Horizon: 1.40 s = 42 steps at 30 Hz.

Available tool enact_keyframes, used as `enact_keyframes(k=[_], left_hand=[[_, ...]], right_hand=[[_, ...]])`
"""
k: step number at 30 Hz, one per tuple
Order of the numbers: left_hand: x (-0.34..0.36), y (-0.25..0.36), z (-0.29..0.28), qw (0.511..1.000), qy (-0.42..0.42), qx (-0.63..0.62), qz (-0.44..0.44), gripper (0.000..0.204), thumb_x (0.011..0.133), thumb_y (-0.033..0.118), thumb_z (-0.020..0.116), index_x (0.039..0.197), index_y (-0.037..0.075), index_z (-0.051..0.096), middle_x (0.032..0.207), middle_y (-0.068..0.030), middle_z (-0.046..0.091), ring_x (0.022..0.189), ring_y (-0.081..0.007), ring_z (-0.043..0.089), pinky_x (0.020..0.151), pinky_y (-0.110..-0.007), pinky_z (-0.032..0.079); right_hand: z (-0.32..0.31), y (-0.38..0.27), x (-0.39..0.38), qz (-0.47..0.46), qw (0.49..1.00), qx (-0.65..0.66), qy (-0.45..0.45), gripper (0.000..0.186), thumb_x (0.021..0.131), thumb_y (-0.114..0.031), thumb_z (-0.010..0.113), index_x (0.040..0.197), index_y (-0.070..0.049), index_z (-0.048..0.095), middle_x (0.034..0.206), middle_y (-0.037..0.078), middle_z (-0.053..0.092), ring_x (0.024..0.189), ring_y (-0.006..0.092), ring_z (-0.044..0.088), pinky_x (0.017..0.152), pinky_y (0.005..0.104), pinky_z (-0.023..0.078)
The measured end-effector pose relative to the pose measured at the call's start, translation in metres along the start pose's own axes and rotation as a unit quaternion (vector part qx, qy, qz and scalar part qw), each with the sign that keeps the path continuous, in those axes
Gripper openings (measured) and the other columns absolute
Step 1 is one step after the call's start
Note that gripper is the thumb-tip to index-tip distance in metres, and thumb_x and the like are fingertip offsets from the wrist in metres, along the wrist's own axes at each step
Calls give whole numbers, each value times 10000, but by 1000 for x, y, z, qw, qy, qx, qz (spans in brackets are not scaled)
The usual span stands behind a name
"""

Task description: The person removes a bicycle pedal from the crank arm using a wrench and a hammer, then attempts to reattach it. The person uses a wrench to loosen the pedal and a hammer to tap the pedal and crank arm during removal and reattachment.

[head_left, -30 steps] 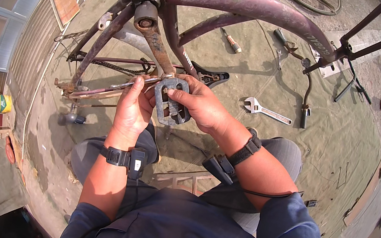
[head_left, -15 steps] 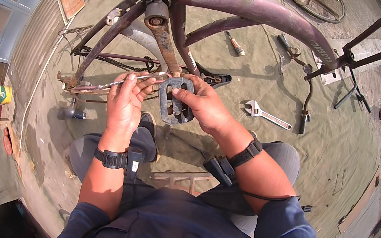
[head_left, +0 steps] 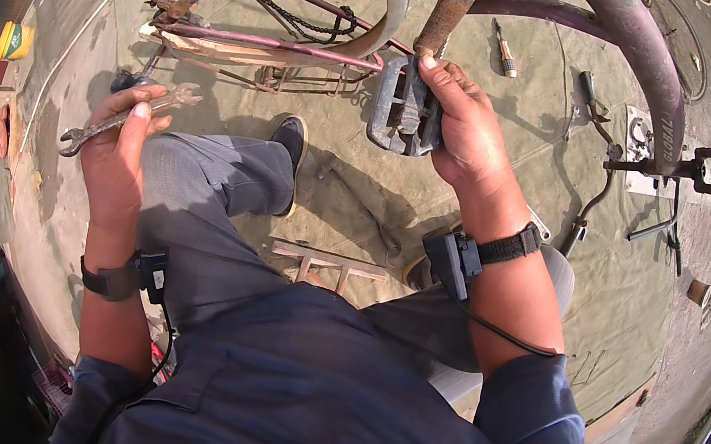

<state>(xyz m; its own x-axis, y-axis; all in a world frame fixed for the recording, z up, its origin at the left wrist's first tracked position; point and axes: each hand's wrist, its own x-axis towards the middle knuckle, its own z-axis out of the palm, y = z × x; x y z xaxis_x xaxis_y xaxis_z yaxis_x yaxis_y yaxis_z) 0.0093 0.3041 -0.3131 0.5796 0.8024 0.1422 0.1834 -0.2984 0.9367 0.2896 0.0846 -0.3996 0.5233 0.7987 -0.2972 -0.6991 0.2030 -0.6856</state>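
Wrench (head_left: 167, 100) of dull grey metal, slim and open-ended at both tips, sits in a closed pinch between the thumb and fingers of the left hand (head_left: 121, 153). Its long axis slants from lower left to upper right, and the upper end points roughly toward the pedal side, though well apart from it. Further right, a thin purple metal frame stay (head_left: 272, 45) runs nearly level, its paint scuffed. Next comes a grey-black, boxy bicycle pedal (head_left: 409, 107) with an open cage, its surface chalky, at the lower end of a rust-brown, rough metal crank arm (head_left: 457, 2); how firmly the two join cannot be told. The bare right hand (head_left: 472, 133) is the nearer one, holding the pedal's upper right side, thumb in front, other fingers partly hidden. Rightmost, a thick, curved purple metal frame tube (head_left: 653, 46) shows blotchy, worn paint.
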Motion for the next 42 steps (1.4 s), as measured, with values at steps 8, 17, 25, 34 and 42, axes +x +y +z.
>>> enact_keyframes(k=[8, 17, 25, 34, 42], left_hand=[[-8, -5, -35, 996, 82, 18, -6, 190, 1018, 43, 514, 1163, -34, 608, 1182, -142, 660, 1083, -176, 639, 872, -310, 576], [-16, -5, 10, 1000, -24, -9, -18, 192, 1012, 19, 526, 1187, -37, 580, 1192, -151, 641, 1036, -166, 642, 869, -292, 564], [-29, -3, 54, 991, -124, -45, -31, 174, 1013, 36, 548, 1170, -33, 578, 1180, -119, 640, 994, -137, 638, 871, -272, 552], [-31, 3, 81, 981, -182, -64, -8, 183, 1012, 45, 548, 1174, -36, 571, 1205, -131, 619, 999, -154, 645, 853, -288, 566], [-35, 5, 89, 981, -188, -57, -5, 188, 1014, 45, 545, 1181, -38, 571, 1195, -127, 621, 1016, -164, 645, 862, -288, 567]], right_hand=[[1, 1, -3, 7, 1000, -10, 5, 229, 990, -199, 638, 1121, -14, 606, 948, 36, 690, 816, 112, 661, 762, 281, 556], [2, -2, -21, 8, 1000, -23, -11, 323, 937, -93, 660, 1246, -29, 588, 1015, 42, 698, 857, 141, 694, 782, 311, 584], [0, -11, -33, 45, 998, -47, -25, 510, 906, -122, 678, 1382, -87, 497, 1116, 27, 673, 876, 145, 708, 708, 337, 614], [2, -14, -36, 44, 997, -56, -14, 478, 895, -111, 670, 1345, -91, 511, 1062, 23, 691, 833, 137, 716, 659, 315, 618], [1, -14, -35, 33, 996, -77, -19, 464, 902, -141, 684, 1321, -57, 505, 1069, 41, 688, 843, 140, 716, 671, 313, 620]])
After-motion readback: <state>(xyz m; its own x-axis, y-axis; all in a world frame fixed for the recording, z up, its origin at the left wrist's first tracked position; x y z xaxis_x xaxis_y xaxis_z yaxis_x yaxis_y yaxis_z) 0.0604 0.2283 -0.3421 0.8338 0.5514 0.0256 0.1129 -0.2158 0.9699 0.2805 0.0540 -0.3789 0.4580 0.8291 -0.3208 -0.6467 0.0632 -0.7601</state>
